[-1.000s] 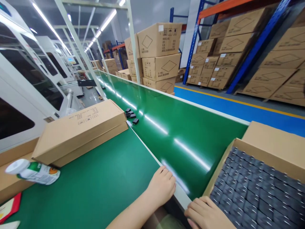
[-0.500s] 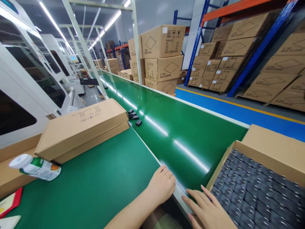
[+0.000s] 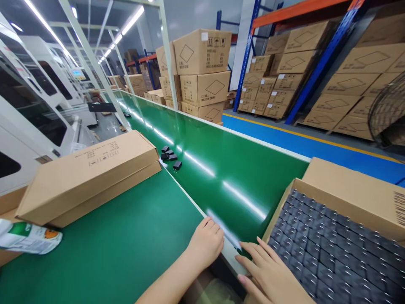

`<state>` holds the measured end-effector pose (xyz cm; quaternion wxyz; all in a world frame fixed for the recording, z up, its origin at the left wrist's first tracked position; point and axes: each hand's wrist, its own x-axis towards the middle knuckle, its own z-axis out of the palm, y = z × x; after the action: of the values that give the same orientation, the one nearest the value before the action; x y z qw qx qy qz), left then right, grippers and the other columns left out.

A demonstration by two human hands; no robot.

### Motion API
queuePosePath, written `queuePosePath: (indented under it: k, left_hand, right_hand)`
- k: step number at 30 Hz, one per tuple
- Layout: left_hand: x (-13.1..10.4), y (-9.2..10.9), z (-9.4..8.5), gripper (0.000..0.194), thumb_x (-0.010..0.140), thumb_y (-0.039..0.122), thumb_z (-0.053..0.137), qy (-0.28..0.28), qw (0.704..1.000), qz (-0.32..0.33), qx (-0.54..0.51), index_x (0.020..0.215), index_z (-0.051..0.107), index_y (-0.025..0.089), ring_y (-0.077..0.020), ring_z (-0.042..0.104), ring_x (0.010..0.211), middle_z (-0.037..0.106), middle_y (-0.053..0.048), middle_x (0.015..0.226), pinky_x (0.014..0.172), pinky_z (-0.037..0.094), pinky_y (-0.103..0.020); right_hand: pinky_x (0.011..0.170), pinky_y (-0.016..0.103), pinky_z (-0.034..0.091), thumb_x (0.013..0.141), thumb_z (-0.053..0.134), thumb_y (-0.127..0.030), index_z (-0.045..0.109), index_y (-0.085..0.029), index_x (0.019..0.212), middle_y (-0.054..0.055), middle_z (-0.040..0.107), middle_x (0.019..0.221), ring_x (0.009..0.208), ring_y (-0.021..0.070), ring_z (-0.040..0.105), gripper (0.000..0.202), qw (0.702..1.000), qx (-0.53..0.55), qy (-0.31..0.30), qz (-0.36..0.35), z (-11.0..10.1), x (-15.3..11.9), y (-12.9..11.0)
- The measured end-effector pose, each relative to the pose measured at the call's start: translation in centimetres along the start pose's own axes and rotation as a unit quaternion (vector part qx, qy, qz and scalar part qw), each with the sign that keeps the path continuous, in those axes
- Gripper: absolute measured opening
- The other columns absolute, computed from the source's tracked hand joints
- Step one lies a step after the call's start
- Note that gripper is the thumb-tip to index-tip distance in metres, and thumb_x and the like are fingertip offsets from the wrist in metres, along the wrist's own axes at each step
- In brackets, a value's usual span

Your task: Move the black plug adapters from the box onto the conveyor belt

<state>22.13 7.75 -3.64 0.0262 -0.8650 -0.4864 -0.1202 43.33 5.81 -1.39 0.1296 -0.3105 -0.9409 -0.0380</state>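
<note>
Belt: a green belt [image 3: 247,156] runs beyond both grips and away from them.
Bench: its green top [image 3: 126,245] spreads to the left grip's left, meeting the belt along a pale rail [image 3: 232,259].
Open carton: just right of the right grip, its wall [image 3: 335,203] frames close-set rows of black plugs [image 3: 335,249], apparently packed tightly to keep them in order.
Flat carton: closed [image 3: 91,169], on the bench, ahead and left of both grips.
Left grip: the left hand [image 3: 205,242] is narrow, curled on the rail, probably for support.
Right grip: the right hand [image 3: 272,270] is wide, fingers spread at the rail near the open carton; no object shows in it.
Bottle: tipped over [image 3: 34,238], far left of the left grip.
Loose plugs: a small cluster [image 3: 171,157] beyond the left grip, beside the flat carton.
Hard to see: the left palm, so whether it holds anything cannot be told; frame edges crop the bottle, open carton and right wrist.
</note>
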Motion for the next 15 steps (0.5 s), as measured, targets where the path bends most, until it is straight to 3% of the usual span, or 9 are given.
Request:
queuePosePath:
  k: [8, 15]
  left_hand:
    - [0.13, 0.15, -0.15, 0.013, 0.085, 0.021, 0.052, -0.006, 1.000, -0.003, 0.001, 0.073, 0.054, 0.018, -0.0159, 0.056, 0.080, 0.060, -0.001, 0.077, 0.099, 0.038, -0.033]
    - [0.22, 0.30, -0.30, 0.014, 0.086, 0.024, 0.051, -0.016, 1.000, -0.005, 0.011, 0.073, 0.055, 0.018, -0.0159, 0.057, 0.080, 0.060, -0.002, 0.078, 0.100, 0.038, -0.034]
  right_hand:
    - [0.103, 0.041, 0.022, 0.091, 0.046, -0.050, 0.058, -0.035, 0.116, -0.002, 0.062, 0.117, 0.111, 0.0191, 0.052, 0.031, 0.999, -0.029, 0.010, -0.039, -0.13, 0.10, 0.46]
    - [0.104, 0.051, 0.010, 0.089, 0.053, -0.037, 0.062, -0.028, 0.073, -0.003, 0.065, 0.107, 0.103, 0.0210, 0.054, 0.020, 0.998, 0.054, -0.042, -0.005, 0.39, 0.29, -0.29]
